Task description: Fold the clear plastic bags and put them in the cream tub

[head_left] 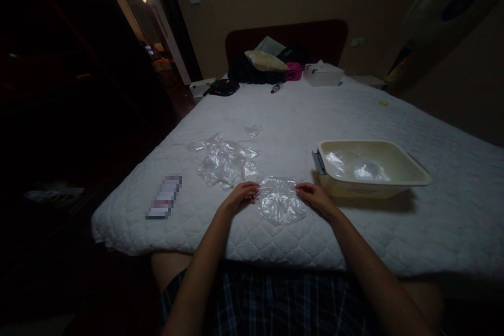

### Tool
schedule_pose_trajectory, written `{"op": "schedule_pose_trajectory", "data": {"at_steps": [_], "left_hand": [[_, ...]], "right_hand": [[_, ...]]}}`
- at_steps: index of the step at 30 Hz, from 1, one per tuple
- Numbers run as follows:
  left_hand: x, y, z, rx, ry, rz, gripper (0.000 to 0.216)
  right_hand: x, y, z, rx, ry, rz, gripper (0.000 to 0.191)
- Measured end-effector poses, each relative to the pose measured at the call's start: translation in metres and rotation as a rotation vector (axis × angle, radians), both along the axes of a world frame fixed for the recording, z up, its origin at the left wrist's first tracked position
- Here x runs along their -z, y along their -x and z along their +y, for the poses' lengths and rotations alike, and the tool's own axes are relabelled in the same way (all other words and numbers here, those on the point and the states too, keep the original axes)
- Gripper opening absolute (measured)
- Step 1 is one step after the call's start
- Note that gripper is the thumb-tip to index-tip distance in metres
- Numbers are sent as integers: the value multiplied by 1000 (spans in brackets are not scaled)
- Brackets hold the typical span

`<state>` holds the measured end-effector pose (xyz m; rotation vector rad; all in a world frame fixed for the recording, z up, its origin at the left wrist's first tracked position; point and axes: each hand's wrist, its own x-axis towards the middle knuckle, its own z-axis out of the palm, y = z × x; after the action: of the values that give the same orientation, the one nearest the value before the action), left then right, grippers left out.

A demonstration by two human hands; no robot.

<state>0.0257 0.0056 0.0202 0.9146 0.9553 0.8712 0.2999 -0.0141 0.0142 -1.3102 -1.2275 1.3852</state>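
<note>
A clear, crinkled plastic bag [282, 202] lies on the white quilted bed near its front edge. At the bag's left upper side, my left hand [244, 193] pinches the film with fingers closed. My right hand [314, 197] grips the opposite upper edge, so the bag is spread between both hands. A loose pile of similar clear plastic bags [226, 161] sits just beyond my left hand, with one small piece [254, 130] apart behind it. To the right stands a cream plastic bin [366, 189] with more clear plastic inside.
A blurred-out flat object [164, 197] lies at the left. Toward the headboard [286, 37] are a pillow [266, 61], dark clothes, a magenta roll [293, 71] and a white box [323, 73]. A fan [452, 5] stands at the right.
</note>
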Motion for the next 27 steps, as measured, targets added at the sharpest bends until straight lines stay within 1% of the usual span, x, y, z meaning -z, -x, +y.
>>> {"op": "schedule_pose_trajectory", "data": {"at_steps": [8,15,18,23,27], "left_hand": [[-1,-2,-4,-26,-24,42,34],[4,-1,-2,-50,-64,59,37],[6,-1,-3,-61,-78,38,38],[8,1,-4,-56,-63,-12,38],[10,0,-4,-59,-78,-34,39]], "right_hand": [[4,2,3,15,-49,-31,42],[0,7,6,58,-52,-6,42],[1,10,7,56,-87,-31,41],[4,9,8,30,-165,-137,39],[6,8,8,18,-190,-138,36]]}}
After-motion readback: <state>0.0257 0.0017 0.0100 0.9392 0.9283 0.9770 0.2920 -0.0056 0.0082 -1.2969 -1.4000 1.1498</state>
